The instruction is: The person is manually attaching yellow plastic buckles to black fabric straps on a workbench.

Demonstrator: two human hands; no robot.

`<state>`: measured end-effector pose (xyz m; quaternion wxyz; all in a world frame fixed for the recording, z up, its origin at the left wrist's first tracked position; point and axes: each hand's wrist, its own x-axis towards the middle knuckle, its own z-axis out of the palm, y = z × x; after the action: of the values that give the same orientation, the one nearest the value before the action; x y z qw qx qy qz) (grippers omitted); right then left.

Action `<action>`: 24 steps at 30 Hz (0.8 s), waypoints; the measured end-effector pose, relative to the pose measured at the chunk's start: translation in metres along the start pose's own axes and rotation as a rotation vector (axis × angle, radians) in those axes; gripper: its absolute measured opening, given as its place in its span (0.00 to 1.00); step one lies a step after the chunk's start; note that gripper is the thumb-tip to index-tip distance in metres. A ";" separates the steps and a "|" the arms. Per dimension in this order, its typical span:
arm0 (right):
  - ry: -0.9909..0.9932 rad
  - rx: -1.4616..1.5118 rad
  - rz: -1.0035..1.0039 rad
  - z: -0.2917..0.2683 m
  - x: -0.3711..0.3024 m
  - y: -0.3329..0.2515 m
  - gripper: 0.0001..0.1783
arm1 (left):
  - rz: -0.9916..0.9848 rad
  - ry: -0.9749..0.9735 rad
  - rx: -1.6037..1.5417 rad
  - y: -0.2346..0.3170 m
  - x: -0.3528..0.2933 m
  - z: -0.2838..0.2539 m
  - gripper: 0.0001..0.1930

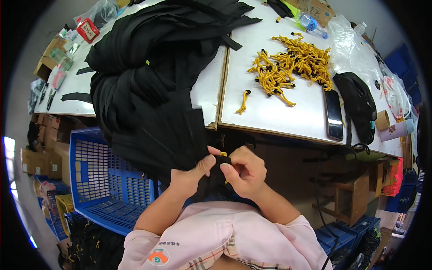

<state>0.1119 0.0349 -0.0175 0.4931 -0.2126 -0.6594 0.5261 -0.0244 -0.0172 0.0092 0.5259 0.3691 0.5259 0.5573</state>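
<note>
In front of my chest, my left hand (pixel 192 177) and my right hand (pixel 246 172) are close together, fingers closed on the end of a black fabric strap (pixel 221 160). A short yellow cord (pixel 223 154) shows at the top of that end, between the two hands. My right thumb presses flat on the strap; the fingers behind it are partly hidden. Beside my left hand, a big heap of black straps (pixel 153 112) hangs over the table's front edge. On the table at the right lies a pile of yellow cord loops with black ends (pixel 297 60), with one loose loop (pixel 243 102) nearer me.
Below the heap stands a blue plastic crate (pixel 96 180). The white table (pixel 270 114) also holds a phone (pixel 333 114), a black pouch (pixel 355 103), a water bottle (pixel 313 26), clear plastic bags and a cup (pixel 397 130). A wooden stool (pixel 355 198) is at lower right.
</note>
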 end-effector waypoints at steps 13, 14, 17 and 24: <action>0.036 -0.416 -0.295 0.000 0.019 -0.023 0.17 | -0.206 0.056 -0.040 0.002 0.006 -0.004 0.08; 0.001 -0.581 -0.336 -0.001 0.020 -0.029 0.24 | -0.215 0.082 -0.135 0.003 0.003 0.006 0.09; -0.060 -0.798 -0.515 0.002 0.026 -0.027 0.18 | -0.239 -0.032 -0.166 -0.003 0.002 0.002 0.15; 0.000 0.226 0.196 -0.001 0.007 -0.020 0.02 | -0.003 -0.084 -0.318 -0.007 0.007 -0.001 0.13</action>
<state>0.1140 0.0339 0.0033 0.4603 -0.2190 -0.5722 0.6425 -0.0246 -0.0114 0.0008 0.6001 0.3035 0.4092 0.6167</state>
